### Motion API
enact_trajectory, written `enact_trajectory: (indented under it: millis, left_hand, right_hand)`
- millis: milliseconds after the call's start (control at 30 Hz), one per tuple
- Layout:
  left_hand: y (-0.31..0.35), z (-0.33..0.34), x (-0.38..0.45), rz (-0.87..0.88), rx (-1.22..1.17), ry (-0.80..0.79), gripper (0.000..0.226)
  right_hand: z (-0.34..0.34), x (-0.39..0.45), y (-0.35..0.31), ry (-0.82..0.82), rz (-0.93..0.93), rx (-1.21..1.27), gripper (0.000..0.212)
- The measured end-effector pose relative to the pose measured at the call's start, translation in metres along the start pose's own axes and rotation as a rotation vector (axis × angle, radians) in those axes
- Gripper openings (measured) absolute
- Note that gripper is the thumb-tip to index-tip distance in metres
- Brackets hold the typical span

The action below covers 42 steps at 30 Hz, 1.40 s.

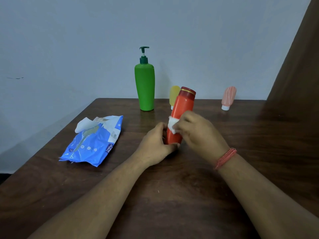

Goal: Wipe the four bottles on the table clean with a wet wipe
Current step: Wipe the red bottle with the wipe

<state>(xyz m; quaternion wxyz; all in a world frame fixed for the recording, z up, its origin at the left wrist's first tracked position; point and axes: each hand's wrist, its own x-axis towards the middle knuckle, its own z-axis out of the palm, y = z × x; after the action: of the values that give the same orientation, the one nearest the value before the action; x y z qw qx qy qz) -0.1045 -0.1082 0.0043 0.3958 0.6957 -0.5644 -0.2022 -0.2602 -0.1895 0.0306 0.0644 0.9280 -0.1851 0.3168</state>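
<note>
An orange-red bottle (182, 107) with a dark red cap stands tilted at the middle of the table. My left hand (155, 144) grips its base. My right hand (196, 130) holds a small white wet wipe (172, 124) against the bottle's side. Behind it a tall green pump bottle (144, 87) stands upright. A small yellow bottle (173, 95) is partly hidden behind the orange one. A pink bottle (228, 97) stands cap-down at the back right.
A blue wet wipe pack (94, 144) lies at the left of the brown wooden table (172, 195), a white wipe sticking out of its top. A pale wall runs behind the table. A brown surface rises at the right edge.
</note>
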Motion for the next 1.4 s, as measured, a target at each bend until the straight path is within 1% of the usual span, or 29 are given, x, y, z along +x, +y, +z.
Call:
enact_trajectory:
  millis: [33, 67, 133, 167, 267, 367, 400, 467, 500, 600, 667, 733, 833, 867, 933, 1000, 1133, 1200, 1300, 1400]
  left_hand:
    - [0.001, 0.000, 0.000, -0.008, -0.010, -0.001, 0.055]
    - [0.001, 0.000, 0.000, -0.013, -0.007, -0.003, 0.056]
    - [0.002, 0.000, 0.000, -0.011, 0.043, -0.002, 0.058]
    - [0.002, 0.000, 0.000, -0.010, 0.057, -0.002, 0.059]
    - [0.001, -0.001, 0.000, -0.017, 0.005, -0.004, 0.058]
    - [0.000, -0.001, 0.001, 0.002, 0.034, 0.006, 0.057]
    - [-0.001, -0.001, 0.001, 0.002, 0.028, 0.004, 0.057]
    - [-0.001, -0.002, 0.001, -0.004, -0.020, -0.005, 0.058]
    - [-0.002, -0.003, 0.001, -0.005, -0.035, -0.004, 0.057]
    - [-0.005, -0.002, 0.001, -0.003, -0.038, -0.006, 0.056]
    - [-0.008, -0.002, 0.003, -0.014, -0.130, -0.002, 0.052]
    - [-0.010, -0.003, 0.003, -0.028, -0.293, 0.017, 0.048]
    - [-0.011, -0.003, 0.003, -0.022, -0.483, 0.052, 0.048]
    - [-0.012, -0.003, 0.003, -0.016, -0.538, 0.069, 0.051]
    - [-0.015, -0.005, 0.004, -0.011, -0.621, 0.097, 0.054]
    - [-0.018, -0.009, 0.004, -0.029, -0.662, 0.118, 0.059]
    - [-0.016, -0.007, 0.005, -0.015, -0.682, 0.090, 0.069]
    - [-0.016, -0.005, 0.005, -0.018, -0.692, 0.081, 0.070]
    - [-0.017, -0.006, 0.006, -0.045, -0.738, 0.104, 0.062]
    - [-0.016, -0.006, 0.006, -0.095, -0.808, 0.103, 0.054]
  right_hand:
    - [0.002, -0.001, 0.000, -0.024, -0.013, -0.010, 0.019]
    - [0.003, -0.001, 0.002, 0.000, 0.011, 0.013, 0.018]
    - [0.002, -0.002, 0.008, 0.126, 0.138, 0.104, 0.012]
    - [0.002, -0.002, 0.010, 0.153, 0.165, 0.144, 0.010]
    - [0.006, -0.003, 0.008, 0.045, 0.077, 0.132, 0.009]
    - [0.008, -0.002, 0.012, 0.137, 0.178, 0.179, 0.010]
    - [0.008, -0.002, 0.013, 0.130, 0.178, 0.198, 0.010]
    - [0.011, -0.003, 0.013, 0.051, 0.123, 0.196, 0.011]
    - [0.012, -0.004, 0.014, 0.050, 0.124, 0.198, 0.011]
    - [0.014, -0.004, 0.016, 0.186, 0.239, 0.242, 0.011]
    - [0.016, -0.005, 0.017, 0.156, 0.207, 0.290, 0.011]
    - [0.019, -0.005, 0.017, 0.134, 0.174, 0.315, 0.011]
    - [0.018, -0.004, 0.017, 0.220, 0.230, 0.365, 0.013]
    - [0.017, -0.004, 0.016, 0.201, 0.204, 0.376, 0.014]
    - [0.016, -0.005, 0.015, 0.098, 0.119, 0.390, 0.015]
    - [0.017, -0.005, 0.014, 0.034, 0.088, 0.386, 0.015]
    - [0.021, -0.003, 0.013, 0.161, 0.160, 0.431, 0.017]
    - [0.022, -0.005, 0.013, 0.150, 0.204, 0.522, 0.017]
    - [0.021, -0.006, 0.011, 0.121, 0.247, 0.596, 0.016]
    - [0.023, -0.003, 0.005, 0.166, 0.233, 0.556, 0.016]
